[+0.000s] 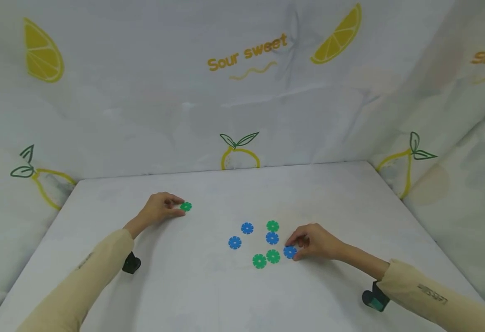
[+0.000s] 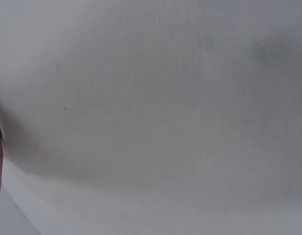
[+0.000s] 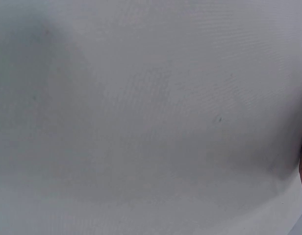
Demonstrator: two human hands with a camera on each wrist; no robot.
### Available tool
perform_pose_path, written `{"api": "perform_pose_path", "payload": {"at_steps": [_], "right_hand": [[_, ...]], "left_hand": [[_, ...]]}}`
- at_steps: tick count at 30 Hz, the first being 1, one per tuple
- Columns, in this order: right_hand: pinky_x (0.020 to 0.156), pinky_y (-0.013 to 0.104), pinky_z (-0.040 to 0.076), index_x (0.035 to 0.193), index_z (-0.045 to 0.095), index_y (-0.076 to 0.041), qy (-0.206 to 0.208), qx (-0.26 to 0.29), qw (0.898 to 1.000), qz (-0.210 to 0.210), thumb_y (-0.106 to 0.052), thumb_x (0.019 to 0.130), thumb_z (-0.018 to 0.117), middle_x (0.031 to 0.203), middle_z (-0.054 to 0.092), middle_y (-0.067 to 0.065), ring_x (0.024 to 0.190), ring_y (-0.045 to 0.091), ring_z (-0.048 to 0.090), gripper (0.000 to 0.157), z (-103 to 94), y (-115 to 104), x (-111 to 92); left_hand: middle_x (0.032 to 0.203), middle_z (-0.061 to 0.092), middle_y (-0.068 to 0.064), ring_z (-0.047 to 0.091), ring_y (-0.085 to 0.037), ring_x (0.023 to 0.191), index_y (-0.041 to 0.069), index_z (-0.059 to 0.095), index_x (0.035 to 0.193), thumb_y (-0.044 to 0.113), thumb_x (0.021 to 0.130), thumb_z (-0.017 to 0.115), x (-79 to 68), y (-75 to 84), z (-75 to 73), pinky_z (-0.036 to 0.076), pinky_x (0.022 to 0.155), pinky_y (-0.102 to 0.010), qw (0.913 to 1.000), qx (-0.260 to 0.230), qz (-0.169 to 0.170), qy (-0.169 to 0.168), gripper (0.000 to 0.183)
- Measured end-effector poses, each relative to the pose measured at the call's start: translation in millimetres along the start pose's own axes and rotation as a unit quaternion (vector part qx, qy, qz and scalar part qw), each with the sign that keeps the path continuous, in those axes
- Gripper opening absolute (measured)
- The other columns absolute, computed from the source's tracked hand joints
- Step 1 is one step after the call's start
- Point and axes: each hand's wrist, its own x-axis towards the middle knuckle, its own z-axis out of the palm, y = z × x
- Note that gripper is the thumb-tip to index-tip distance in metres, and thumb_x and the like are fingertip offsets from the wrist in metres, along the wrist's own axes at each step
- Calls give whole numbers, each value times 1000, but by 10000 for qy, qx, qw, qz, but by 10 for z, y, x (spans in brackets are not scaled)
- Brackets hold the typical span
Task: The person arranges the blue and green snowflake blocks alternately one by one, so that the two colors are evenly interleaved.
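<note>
On the left part of the white table, my left hand [image 1: 159, 207] pinches a green notched plastic snowflake disc [image 1: 186, 206] by its edges, with thumb and fingers on either side. My right hand [image 1: 318, 242] does the same with a blue snowflake disc [image 1: 290, 252], right of the other discs. Close by, a green disc [image 1: 273, 226] touches a blue disc [image 1: 272, 238] below it. Two more green discs, one lower left [image 1: 259, 261] and its neighbour [image 1: 273, 256], lie side by side. Both wrist views show mostly tabletop, with only a sliver of each hand at the edge.
Two blue discs, an upper one [image 1: 247, 228] and a lower one [image 1: 234, 243], lie left of the group. The white table [image 1: 201, 295] meets a lemon-printed cloth [image 1: 143, 115] at the back and sides. A dark device [image 1: 131, 263] hangs under each wrist.
</note>
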Motion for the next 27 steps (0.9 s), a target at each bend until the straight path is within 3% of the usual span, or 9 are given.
{"api": "perform_pose_path", "payload": {"at_steps": [7,11,18,27], "right_hand": [[63,23,50,97,73,-4,94,-147,9998,-115,-11,73,83,94,72,4,74,15,56,27,-11,10,-22],[62,22,50,97,73,-4,118,-181,9997,-63,-10,73,83,93,71,3,73,13,55,27,-5,6,-22],[61,21,50,97,73,-3,111,-106,9999,-31,-9,73,83,93,71,5,73,16,56,27,0,-14,-11],[61,20,49,97,73,-2,61,-1,10000,12,-9,73,83,93,71,5,73,17,55,27,2,-19,4]], "left_hand": [[103,68,-17,59,-27,87,-3,70,105,17,79,79,25,63,12,49,79,-39,9999,123,16,109,34],[106,68,-17,59,-28,88,-1,70,105,17,80,79,17,106,25,49,78,-42,9995,142,-208,200,32],[94,68,-9,59,-23,84,3,71,105,20,80,79,14,123,43,48,70,-38,9970,220,-695,271,31],[99,67,-10,60,-25,88,5,71,104,22,79,79,9,135,34,48,74,-42,9952,246,-926,198,31]]}}
